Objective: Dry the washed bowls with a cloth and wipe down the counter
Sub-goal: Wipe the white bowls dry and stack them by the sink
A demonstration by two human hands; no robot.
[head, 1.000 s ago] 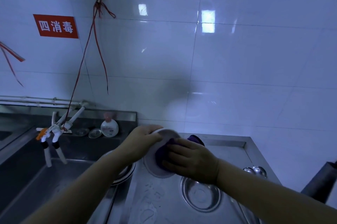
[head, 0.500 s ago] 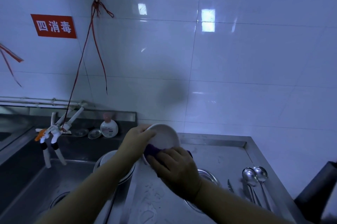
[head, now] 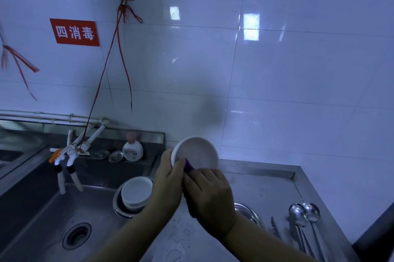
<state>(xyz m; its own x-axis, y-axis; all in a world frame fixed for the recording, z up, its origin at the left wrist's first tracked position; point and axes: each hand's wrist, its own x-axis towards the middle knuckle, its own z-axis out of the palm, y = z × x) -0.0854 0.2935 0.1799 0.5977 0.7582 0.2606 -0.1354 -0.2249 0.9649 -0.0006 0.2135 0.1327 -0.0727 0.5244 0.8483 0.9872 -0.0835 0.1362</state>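
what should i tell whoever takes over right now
Left hand grips the white bowl by its rim, tilted up over the counter.
Right hand presses the purple cloth against the bowl's lower edge.
Another white bowl sits in a metal dish at the sink edge, untouched.
Left to do: finish this bowl, dry the other, wipe the counter.

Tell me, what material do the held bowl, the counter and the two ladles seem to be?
Held bowl: probably white ceramic or melamine; smooth, opaque, thick rim. Counter: likely stainless steel; grey brushed sheet with folded edges. Two ladles: polished metal; mirror-like highlights.
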